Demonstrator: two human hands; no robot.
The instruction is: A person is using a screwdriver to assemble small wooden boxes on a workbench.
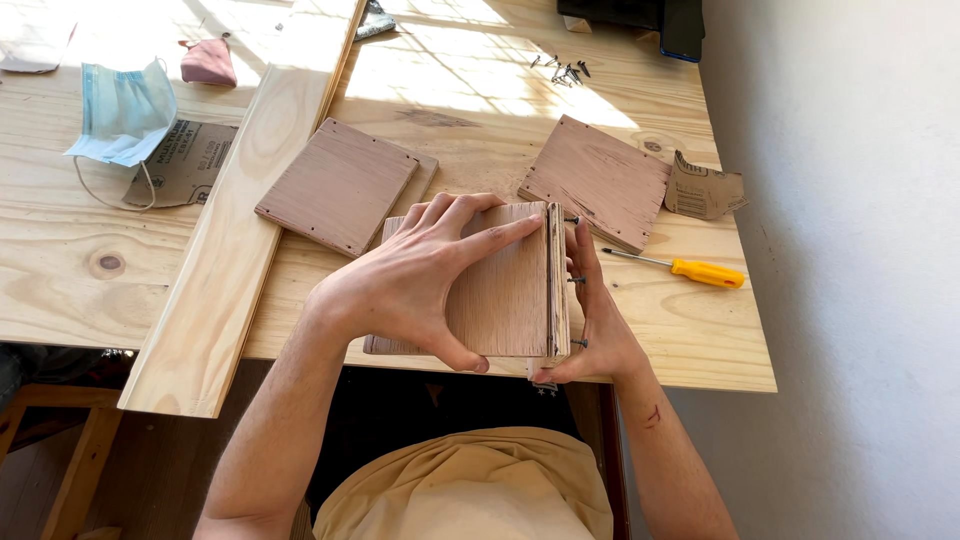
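Pale pine table (pixel 60 290), matt with visible grain and knots, long unfinished pine board (pixel 240 220), reddish matt plywood panels (pixel 340 185), layered-edge plywood piece (pixel 510 290) with metal screws (pixel 578 281), brown rough sandpaper (pixel 703 190), glossy yellow plastic-handled screwdriver (pixel 690 268), blue non-woven face mask (pixel 125 110)

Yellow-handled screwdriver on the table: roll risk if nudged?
The screwdriver probably rolls: its handle looks rounded and it lies flat on the smooth wooden table. It likely feels light and stiff, given the thin metal shaft. It lies apart from the right hand.
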